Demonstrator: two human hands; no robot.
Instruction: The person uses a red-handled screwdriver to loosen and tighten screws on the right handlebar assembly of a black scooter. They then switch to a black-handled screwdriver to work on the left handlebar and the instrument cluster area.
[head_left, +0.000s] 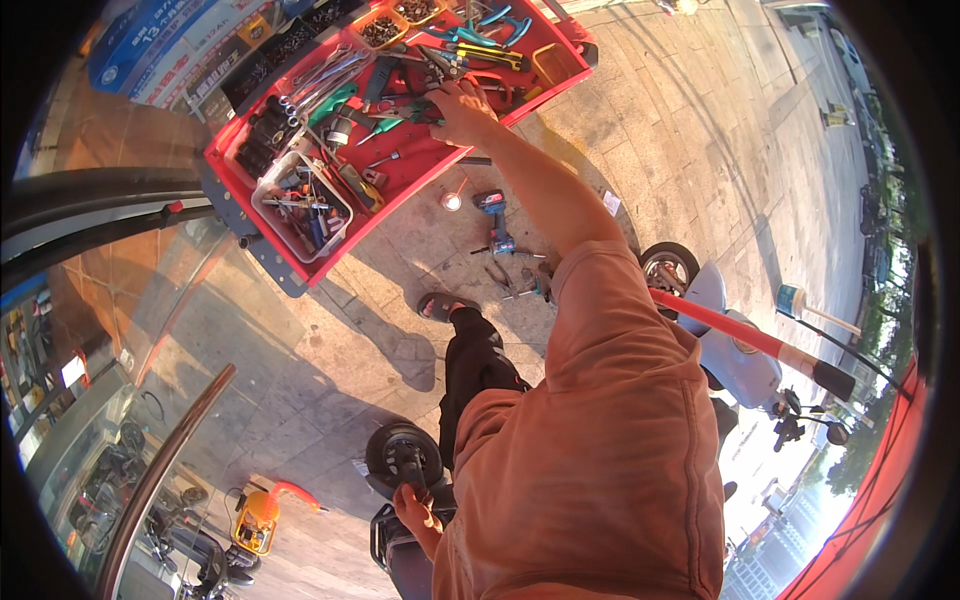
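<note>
My right hand [464, 114] reaches over the red tool tray [418, 172], fingers apart and low among pliers and other hand tools. It touches or nearly touches them; nothing is plainly gripped. Near it lie green-handled screwdrivers [385, 126], a yellow-and-black utility knife [487, 55] and blue-handled pliers [515, 32]. Wrenches [325, 76] and black sockets [262, 138] fill the left part. My left hand [415, 508] is down by my side, beside a black wheel [403, 455] and a dark seat-like part. Its fingers are curled; what they hold is too small to make out.
A white bin [300, 205] of small tools sits in the tray's near corner. On the paving lie a blue cordless drill [494, 222] and pliers [497, 274]. A scooter [725, 345] stands at right, a yellow work lamp [256, 522] at lower left, a metal handrail [165, 470] beside it.
</note>
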